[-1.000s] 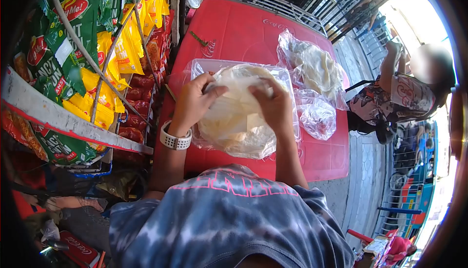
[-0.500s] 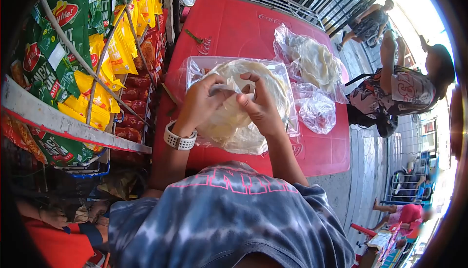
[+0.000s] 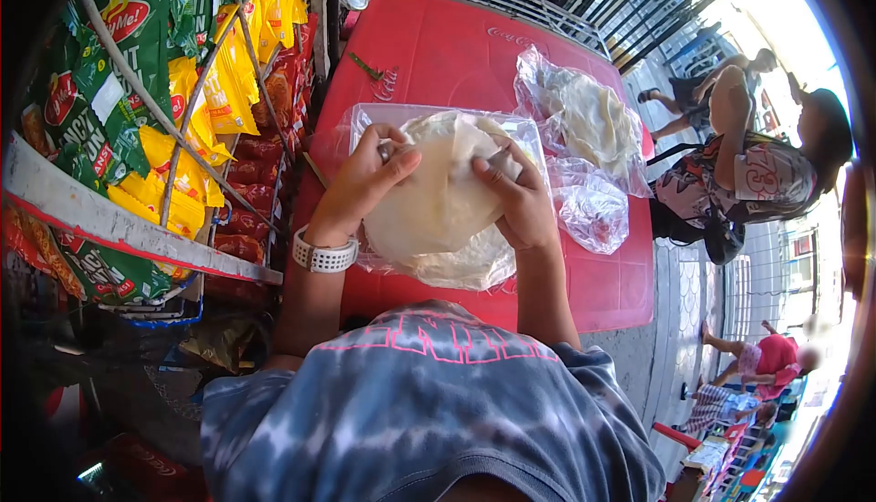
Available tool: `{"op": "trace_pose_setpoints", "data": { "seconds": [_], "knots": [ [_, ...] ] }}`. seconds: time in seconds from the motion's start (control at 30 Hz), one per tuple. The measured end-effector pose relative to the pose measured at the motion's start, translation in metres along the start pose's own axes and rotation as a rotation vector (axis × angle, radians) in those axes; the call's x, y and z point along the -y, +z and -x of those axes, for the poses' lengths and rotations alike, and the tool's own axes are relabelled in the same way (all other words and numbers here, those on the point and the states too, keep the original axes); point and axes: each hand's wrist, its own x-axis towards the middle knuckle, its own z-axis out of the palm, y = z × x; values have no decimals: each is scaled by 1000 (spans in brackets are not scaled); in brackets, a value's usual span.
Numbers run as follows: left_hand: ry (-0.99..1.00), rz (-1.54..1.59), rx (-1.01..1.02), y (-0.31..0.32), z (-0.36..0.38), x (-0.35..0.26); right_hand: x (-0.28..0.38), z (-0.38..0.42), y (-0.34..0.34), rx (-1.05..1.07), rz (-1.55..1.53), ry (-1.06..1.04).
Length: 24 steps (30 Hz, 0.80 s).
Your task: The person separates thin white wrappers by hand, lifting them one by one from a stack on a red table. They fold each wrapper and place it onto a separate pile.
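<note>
A thin, round, pale wrapper sheet (image 3: 429, 201) is spread between my hands. My left hand (image 3: 370, 178), with a white perforated watch strap at the wrist, pinches one upper edge of it. The other upper edge is between the thumb and fingers of my right hand (image 3: 520, 192). Below and behind the sheet, more pale wrappers (image 3: 479, 265) lie over a clear plastic tray (image 3: 365, 119), which rests on the red table (image 3: 438, 46).
Two plastic bags, one with pale wrappers (image 3: 589, 114) and a smaller one (image 3: 593, 205), lie on the table's right side. Snack packs (image 3: 137, 91) hang behind a metal rack (image 3: 137, 219) at left. A person (image 3: 757, 164) stands at right, with others farther off.
My hands have moved apart, and the sheet now hangs open between them. In the background, a walking person has changed position. The person at lower left is out of view.
</note>
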Motion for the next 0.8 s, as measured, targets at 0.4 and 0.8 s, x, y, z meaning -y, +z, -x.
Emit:
{"op": "trace_pose_setpoints", "data": {
  "seconds": [0.4,0.8],
  "knots": [
    [114,-314,-86,10,1,-13,4,-3,-2,-235,255,-234],
    [352,-416,58,31,-3,-11,8,6,18,83,252,-103]
  ]
}}
